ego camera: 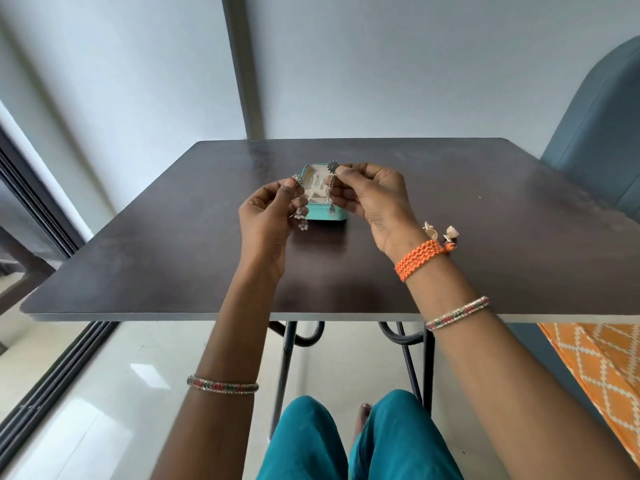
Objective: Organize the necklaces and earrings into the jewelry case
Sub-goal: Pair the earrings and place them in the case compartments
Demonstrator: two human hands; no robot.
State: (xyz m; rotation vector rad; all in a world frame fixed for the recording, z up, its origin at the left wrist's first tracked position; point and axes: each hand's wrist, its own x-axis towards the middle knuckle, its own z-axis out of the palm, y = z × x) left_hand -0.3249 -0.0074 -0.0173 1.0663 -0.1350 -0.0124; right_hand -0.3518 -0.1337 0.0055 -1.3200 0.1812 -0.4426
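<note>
A small teal jewelry case (334,216) lies open on the dark table (173,254), with several small pieces on its pale lining. My left hand (268,216) pinches the top of a long silver dangling earring (302,216), which hangs in front of the case's left edge. My right hand (370,199) pinches a matching long earring (331,188) by its round flower-shaped stud, hanging over the case's right side. Both hands are raised just in front of the case, a little above the table.
A pair of gold earrings (441,232) lies on the table to the right of my right wrist. A blue chair back (595,133) stands at the far right. The table's front edge runs just under my forearms.
</note>
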